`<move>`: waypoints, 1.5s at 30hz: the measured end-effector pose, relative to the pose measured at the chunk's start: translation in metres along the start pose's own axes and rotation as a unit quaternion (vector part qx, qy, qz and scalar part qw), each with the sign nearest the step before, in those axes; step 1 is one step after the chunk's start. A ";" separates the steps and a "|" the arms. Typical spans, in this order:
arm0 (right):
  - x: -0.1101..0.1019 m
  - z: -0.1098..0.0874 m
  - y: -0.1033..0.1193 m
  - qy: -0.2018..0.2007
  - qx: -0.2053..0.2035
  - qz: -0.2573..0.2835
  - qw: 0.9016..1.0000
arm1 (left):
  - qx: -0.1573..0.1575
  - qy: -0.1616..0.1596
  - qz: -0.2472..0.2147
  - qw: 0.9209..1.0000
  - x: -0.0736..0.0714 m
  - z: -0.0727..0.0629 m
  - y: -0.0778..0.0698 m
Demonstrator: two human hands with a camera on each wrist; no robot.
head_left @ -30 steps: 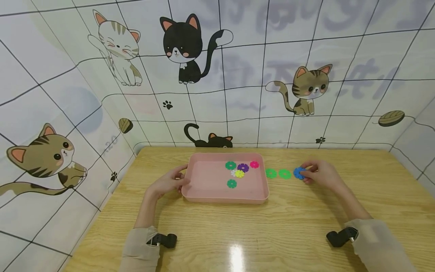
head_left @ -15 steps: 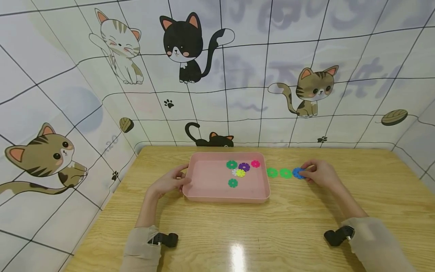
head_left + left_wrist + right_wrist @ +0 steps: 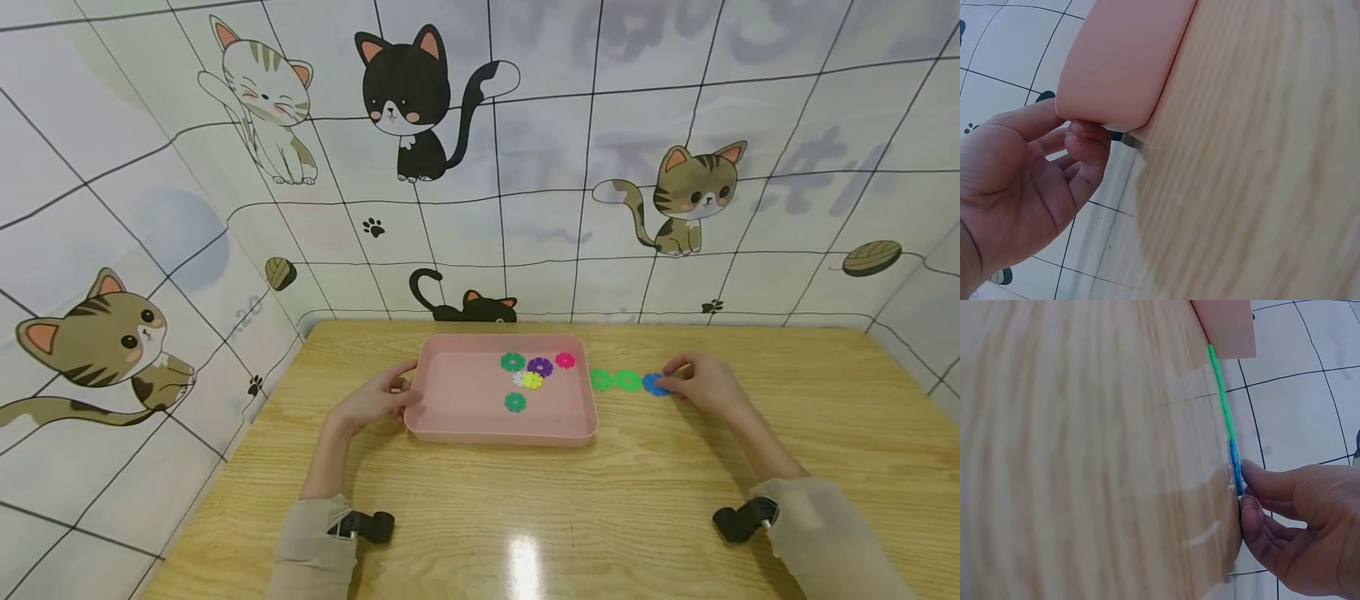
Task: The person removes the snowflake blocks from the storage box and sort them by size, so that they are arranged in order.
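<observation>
Pinching a notched disc (image 3: 652, 384) is the right hand (image 3: 706, 386).

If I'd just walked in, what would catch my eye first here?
Probably the cartoon cats on the wall behind the table, the black-and-white one boldest. Then the pink tray, its left end held by the left hand, with colourful notched discs toward its right side. To its right, two green discs and a blue disc form a row, the right hand pinching the blue one.
</observation>
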State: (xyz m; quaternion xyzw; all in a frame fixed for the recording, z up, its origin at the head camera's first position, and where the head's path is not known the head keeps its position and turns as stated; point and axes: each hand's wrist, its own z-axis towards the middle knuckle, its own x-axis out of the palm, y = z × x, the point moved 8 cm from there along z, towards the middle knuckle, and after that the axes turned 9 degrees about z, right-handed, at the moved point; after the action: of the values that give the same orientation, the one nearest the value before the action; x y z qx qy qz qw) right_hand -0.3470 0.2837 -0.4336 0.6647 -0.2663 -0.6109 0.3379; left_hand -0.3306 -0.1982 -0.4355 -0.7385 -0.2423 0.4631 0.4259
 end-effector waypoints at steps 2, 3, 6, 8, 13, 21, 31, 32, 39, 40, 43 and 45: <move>0.000 -0.001 0.001 0.004 0.000 0.003 1.000 | 0.000 0.000 0.001 1.000 0.000 0.000 0.001; 0.000 -0.001 0.002 0.005 0.000 0.004 1.000 | 0.001 0.001 0.000 1.000 0.000 0.000 0.001; -0.001 -0.003 0.007 0.004 -0.006 0.009 1.000 | 0.002 0.003 0.001 1.000 0.000 0.000 0.001; -0.003 -0.004 0.013 -0.004 -0.013 0.010 1.000 | 0.004 0.004 0.002 1.000 0.000 0.000 0.001; -0.003 -0.003 0.038 -0.029 -0.045 -0.003 0.999 | 0.003 0.002 -0.003 1.000 -0.001 0.001 0.002; 0.010 0.000 0.083 -0.042 -0.109 0.001 0.993 | 0.005 0.003 -0.009 1.000 -0.001 0.001 0.003; 0.041 0.006 0.122 -0.011 -0.143 0.046 0.989 | 0.003 0.003 -0.005 1.000 -0.001 0.001 0.003; 0.045 0.007 0.126 -0.006 -0.146 0.050 0.988 | 0.002 0.003 -0.004 1.000 -0.002 0.001 0.003; 0.076 0.016 0.147 0.032 -0.153 0.067 0.985 | 0.000 0.003 -0.002 1.000 -0.003 0.000 0.001; 0.081 0.017 0.150 0.041 -0.156 0.064 0.985 | 0.001 0.003 -0.001 1.000 -0.003 0.000 0.001; 0.097 0.019 0.153 0.064 -0.157 0.050 0.984 | 0.000 0.004 0.000 1.000 -0.003 0.000 0.000; 0.106 0.021 0.153 0.072 -0.153 0.041 0.985 | -0.004 0.004 -0.001 1.000 -0.003 0.001 0.000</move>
State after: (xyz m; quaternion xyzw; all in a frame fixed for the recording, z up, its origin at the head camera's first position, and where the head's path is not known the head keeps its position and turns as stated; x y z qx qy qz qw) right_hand -0.3473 0.1031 -0.3829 0.6360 -0.1717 -0.5803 0.4788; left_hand -0.3325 -0.2002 -0.4348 -0.7415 -0.2432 0.4589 0.4248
